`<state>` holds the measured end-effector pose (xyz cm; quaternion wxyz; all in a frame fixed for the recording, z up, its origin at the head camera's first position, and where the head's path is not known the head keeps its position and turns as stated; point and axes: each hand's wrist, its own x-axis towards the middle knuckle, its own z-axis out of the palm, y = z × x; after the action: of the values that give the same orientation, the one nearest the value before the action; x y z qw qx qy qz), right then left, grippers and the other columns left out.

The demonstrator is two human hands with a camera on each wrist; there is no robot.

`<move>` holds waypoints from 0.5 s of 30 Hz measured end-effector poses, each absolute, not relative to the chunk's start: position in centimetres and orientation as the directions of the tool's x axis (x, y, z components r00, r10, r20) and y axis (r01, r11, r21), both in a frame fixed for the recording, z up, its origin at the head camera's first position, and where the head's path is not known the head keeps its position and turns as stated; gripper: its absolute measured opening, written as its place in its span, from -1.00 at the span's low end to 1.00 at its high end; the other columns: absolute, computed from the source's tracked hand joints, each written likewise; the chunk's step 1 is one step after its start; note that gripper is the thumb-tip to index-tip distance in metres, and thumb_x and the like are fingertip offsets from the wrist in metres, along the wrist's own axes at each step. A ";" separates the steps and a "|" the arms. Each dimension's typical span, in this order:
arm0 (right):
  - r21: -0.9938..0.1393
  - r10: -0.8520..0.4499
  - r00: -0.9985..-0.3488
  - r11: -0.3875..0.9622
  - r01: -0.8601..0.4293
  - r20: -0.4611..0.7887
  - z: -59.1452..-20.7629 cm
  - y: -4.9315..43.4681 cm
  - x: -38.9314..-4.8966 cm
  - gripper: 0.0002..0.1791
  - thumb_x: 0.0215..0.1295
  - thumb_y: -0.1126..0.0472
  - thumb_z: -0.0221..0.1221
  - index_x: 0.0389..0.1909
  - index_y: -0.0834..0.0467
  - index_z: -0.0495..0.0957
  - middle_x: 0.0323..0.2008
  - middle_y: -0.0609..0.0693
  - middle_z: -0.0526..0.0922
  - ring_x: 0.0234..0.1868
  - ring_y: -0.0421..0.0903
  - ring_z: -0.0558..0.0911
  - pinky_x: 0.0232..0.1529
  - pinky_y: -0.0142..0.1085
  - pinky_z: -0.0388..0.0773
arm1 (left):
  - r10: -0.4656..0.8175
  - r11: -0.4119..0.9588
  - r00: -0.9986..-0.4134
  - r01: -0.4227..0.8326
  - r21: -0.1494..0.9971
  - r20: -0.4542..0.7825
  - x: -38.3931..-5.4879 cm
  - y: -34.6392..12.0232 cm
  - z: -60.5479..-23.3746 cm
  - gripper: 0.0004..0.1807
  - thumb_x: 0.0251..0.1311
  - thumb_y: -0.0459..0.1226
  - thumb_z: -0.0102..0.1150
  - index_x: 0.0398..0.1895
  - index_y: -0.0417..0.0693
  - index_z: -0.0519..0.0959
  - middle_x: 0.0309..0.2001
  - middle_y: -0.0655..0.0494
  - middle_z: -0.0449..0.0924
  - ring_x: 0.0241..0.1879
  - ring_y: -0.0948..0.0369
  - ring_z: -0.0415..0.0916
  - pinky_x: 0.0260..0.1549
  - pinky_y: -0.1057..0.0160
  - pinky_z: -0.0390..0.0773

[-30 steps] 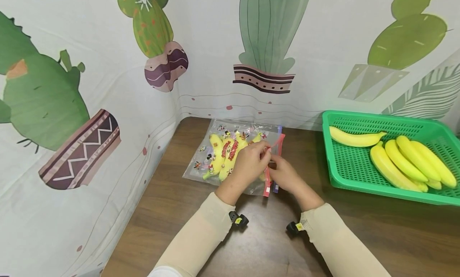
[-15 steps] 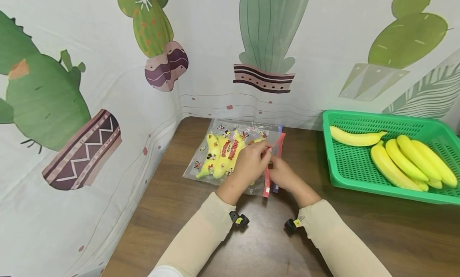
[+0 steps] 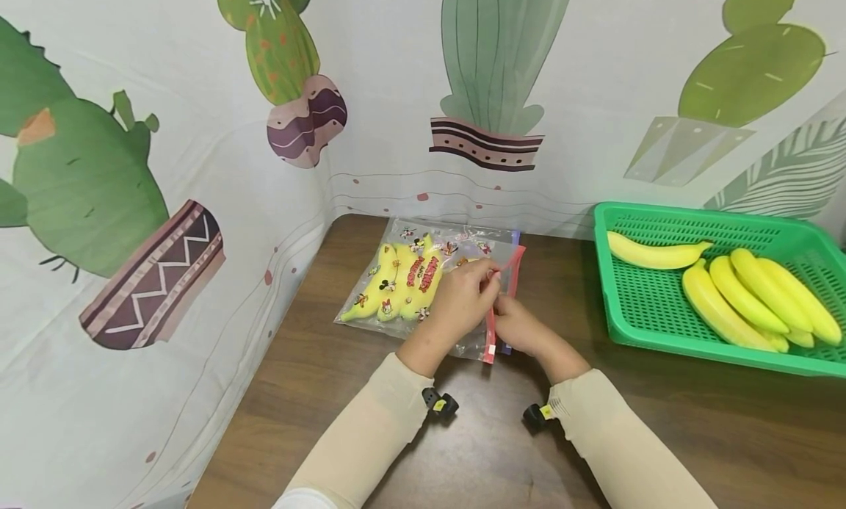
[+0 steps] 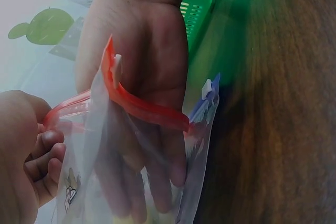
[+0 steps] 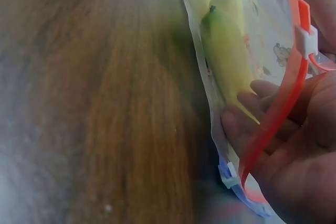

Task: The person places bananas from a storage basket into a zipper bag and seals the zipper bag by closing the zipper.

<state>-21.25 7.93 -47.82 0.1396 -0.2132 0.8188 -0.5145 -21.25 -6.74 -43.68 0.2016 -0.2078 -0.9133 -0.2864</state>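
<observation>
A clear zip bag [image 3: 476,347] printed with cartoon figures lies on the table, with several yellow bananas [image 3: 380,292] inside. Its mouth has a red zip strip [image 5: 275,121] and a white slider [image 5: 306,42]. My left hand [image 3: 463,296] pinches the red strip and keeps the mouth raised. Through that mouth reaches my right hand [image 3: 525,327], palm up in the left wrist view, its fingers [image 4: 160,192] extended inside the bag. In the right wrist view those fingertips are at the lower end of a banana [image 5: 228,51]. A blue strip [image 4: 202,106] with a white slider shows lower down.
A green perforated basket [image 3: 615,325] stands on the right of the table, with a single banana [image 3: 657,252] and a bunch of several bananas [image 3: 760,296] in it. Patterned cloth [image 3: 383,142] hangs behind and to the left of the wooden table [image 3: 489,450].
The bananas in the bag have shifted left toward its closed end and spread apart. My right hand has moved slightly left, further into the bag; the left hand stays at the red strip.
</observation>
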 end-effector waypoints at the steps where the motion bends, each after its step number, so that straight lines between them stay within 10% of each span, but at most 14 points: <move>1: -0.899 -0.494 -0.869 0.384 -0.212 -0.006 -47.8 8.0 -21.2 -0.65 0.46 0.33 0.03 0.15 0.42 0.53 -0.04 0.22 0.67 -0.03 -0.06 0.53 0.10 -0.16 0.51 | 0.264 0.750 -0.832 0.495 0.438 0.489 -21.2 -6.7 -43.7 -0.83 0.37 -0.23 0.12 -0.14 -0.02 0.68 -0.25 0.16 0.75 -0.40 0.25 0.57 -0.40 0.28 0.57; 8: -0.873 -0.492 -0.869 0.400 -0.277 0.050 -47.5 8.6 -20.9 -0.56 0.47 0.33 0.02 0.29 0.43 0.44 0.18 0.32 0.62 0.21 0.11 0.55 0.27 0.08 0.48 | 0.264 0.755 -0.826 0.499 0.425 0.498 -21.3 -6.8 -43.7 -0.83 0.37 -0.21 0.12 -0.15 -0.01 0.67 -0.27 0.16 0.74 -0.42 0.25 0.56 -0.41 0.30 0.57; 15: -0.886 -0.468 -0.883 0.389 -0.252 0.045 -46.6 9.3 -20.5 -0.60 0.45 0.33 0.00 0.23 0.34 0.52 0.04 0.27 0.68 -0.08 -0.02 0.60 -0.11 -0.30 0.56 | 0.265 0.756 -0.827 0.498 0.425 0.496 -21.3 -6.9 -43.7 -0.84 0.37 -0.22 0.12 -0.15 -0.01 0.68 -0.29 0.16 0.73 -0.44 0.25 0.54 -0.41 0.31 0.57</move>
<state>-20.46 9.33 -46.63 0.1066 -0.2177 0.8266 -0.5079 -21.26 -6.85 -43.66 0.2076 -0.2087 -0.9137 -0.2803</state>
